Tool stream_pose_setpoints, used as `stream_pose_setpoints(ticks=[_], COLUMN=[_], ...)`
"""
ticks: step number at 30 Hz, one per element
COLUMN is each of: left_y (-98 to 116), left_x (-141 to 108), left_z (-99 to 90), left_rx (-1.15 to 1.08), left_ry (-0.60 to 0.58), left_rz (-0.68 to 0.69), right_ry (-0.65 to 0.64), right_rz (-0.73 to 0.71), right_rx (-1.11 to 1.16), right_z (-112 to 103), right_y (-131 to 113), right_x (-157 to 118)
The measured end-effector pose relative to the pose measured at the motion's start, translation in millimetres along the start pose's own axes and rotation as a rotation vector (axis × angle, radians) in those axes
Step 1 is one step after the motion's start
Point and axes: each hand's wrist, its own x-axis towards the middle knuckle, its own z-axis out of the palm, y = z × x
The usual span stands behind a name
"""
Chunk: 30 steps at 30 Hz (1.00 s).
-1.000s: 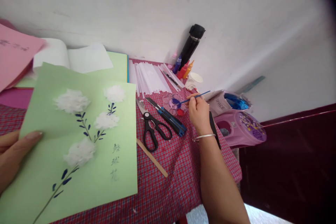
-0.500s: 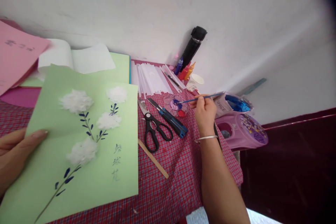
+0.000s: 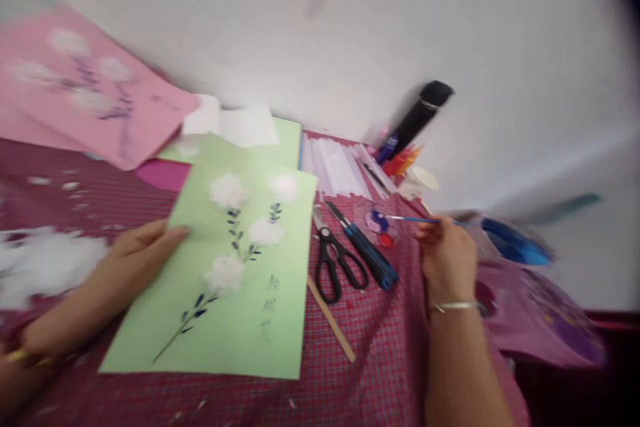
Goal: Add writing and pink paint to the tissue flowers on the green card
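A light green sheet of paper (image 3: 165, 320) carries several fluffy white flowers, a painted stem with dark leaves and handwritten characters. My left hand (image 3: 145, 250) grips its left edge, thumb on top. My right hand (image 3: 447, 257) is closed round a thin blue paintbrush (image 3: 417, 219). The brush tip points left, at a small clear palette (image 3: 363, 210) with purple, lilac and red paint; whether it touches the paint I cannot tell. Black-handled scissors (image 3: 333, 267), a blue and black utility knife (image 3: 370, 250) and a flat wooden stick (image 3: 333, 321) lie between the sheet and my right arm.
Behind the palette are white paper strips (image 3: 333, 163), paint bottles (image 3: 400, 161) and a black flask (image 3: 417, 117). A pink sheet with white flowers (image 3: 145, 107) leans at the left. White scraps (image 3: 50, 263) lie by my left arm. A pink stool (image 3: 545, 320) stands beyond the table's right edge.
The view has swung left, bringing in more of the pink flower sheet and the white scraps. My left hand still holds the green sheet, and the brush tip stays by the palette.
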Motion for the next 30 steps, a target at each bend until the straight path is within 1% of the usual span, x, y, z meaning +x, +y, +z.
stream_pose_setpoints(ticks=[1,2,5,9,12,14,16,19,21,25,30], left_y=[2,3,0,-7,-5,-1,1,-2,-6,-11,-2], left_x=[0,0,-1,-7,-14,-18,-21,-21,-18,-14,-18], left_z=[0.1,-0.1,-1.2,0.8,4.7,6.8,7.7,7.6,7.9,9.4,7.6], left_rx=[-0.072,-0.146,-0.294,-0.363,-0.372,-0.379,-0.401,-0.427,-0.441,-0.487,-0.510], left_ry=[-0.017,-0.053,-0.115,-0.188,-0.208,-0.189,-0.172,-0.179,-0.204,-0.237,-0.225], left_rz=[0.002,0.004,0.001,-0.004,-0.001,0.011,0.018,0.018,0.011,-0.047,-0.108], right_ry=[-0.015,-0.057,-0.234,-0.458,-0.578,-0.595,-0.578,-0.547,-0.535,-0.552,-0.593], right_rz=[-0.004,-0.010,0.033,0.116,0.164,0.195,0.224,0.266,0.289,0.301,0.266], right_rx=[0.039,0.100,0.270,0.358,0.362,0.365,0.361,0.330,0.318,0.283,0.251], right_z=[2,4,17,45,68,78,83,83,80,76,73], right_y=[-3,-8,-23,-43,-43,-35,-22,-3,5,10,16], right_x=[-4,-9,-34,-73,-93,-100,-102,-101,-99,-98,-96])
